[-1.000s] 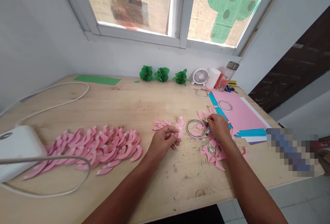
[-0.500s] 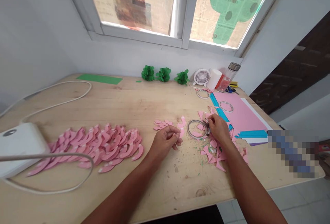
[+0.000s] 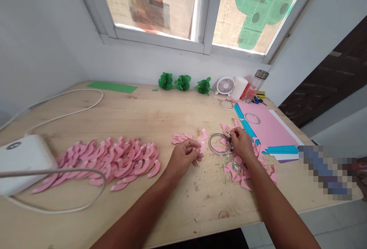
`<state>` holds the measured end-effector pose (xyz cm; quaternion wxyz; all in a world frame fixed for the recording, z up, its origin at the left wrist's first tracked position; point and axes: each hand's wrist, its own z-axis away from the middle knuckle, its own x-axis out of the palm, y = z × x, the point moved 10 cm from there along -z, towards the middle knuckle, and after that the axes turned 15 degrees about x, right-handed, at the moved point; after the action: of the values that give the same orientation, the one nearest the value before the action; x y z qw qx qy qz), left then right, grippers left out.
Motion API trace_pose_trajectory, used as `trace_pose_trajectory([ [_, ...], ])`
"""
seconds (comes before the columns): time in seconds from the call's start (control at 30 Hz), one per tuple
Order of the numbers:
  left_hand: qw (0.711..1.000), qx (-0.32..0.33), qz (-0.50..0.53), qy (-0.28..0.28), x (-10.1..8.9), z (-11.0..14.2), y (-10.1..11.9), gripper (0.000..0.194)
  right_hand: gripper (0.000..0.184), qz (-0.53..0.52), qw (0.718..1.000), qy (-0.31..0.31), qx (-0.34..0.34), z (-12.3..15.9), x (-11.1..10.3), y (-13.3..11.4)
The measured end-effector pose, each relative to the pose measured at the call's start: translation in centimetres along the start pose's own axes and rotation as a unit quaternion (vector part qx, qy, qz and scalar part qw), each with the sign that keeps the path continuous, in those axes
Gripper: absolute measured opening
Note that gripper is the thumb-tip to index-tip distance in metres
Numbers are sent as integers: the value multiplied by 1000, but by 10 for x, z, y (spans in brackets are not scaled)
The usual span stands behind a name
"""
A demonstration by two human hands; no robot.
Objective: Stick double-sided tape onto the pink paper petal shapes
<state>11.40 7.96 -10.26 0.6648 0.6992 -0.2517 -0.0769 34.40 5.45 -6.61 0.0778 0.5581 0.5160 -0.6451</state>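
Note:
My left hand [image 3: 187, 153] is over the middle of the table, with thumb and forefinger pinched together; whatever is between them is too small to tell. Right by its fingertips lie curved pink paper pieces [image 3: 203, 137] with pale ends. Farther right, my right hand [image 3: 241, 141] is closed at the edge of a roll of tape [image 3: 210, 144]. A small dark, metallic thing shows at its fingers, partly hidden. Behind my left hand sits a small cluster of pink paper pieces [image 3: 181, 138]. Pink paper scraps [image 3: 237, 170] spread below my right hand.
A heap of curved pink pieces [image 3: 123, 161] covers the left, beside a white box [image 3: 25, 163] with a cable [image 3: 97, 172]. Green paper ornaments [image 3: 182, 83], a fan [image 3: 225, 86] and a bottle [image 3: 255, 86] stand along the back. Pink sheets [image 3: 266, 126] lie right.
Both hands keep nearly the same pose. My right hand has shifted very slightly at the tape roll. The whole view has moved a little.

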Motion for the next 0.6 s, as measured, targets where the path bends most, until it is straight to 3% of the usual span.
trace_pose_trajectory([
  [0.43, 998, 11, 13, 65, -10, -1, 11, 25, 18, -138, 989, 42, -16, 6, -23, -8],
  [0.6, 993, 31, 31, 109, -19, -1, 18, 28, 20, -228, 973, 4, 19, 6, -28, -8],
])
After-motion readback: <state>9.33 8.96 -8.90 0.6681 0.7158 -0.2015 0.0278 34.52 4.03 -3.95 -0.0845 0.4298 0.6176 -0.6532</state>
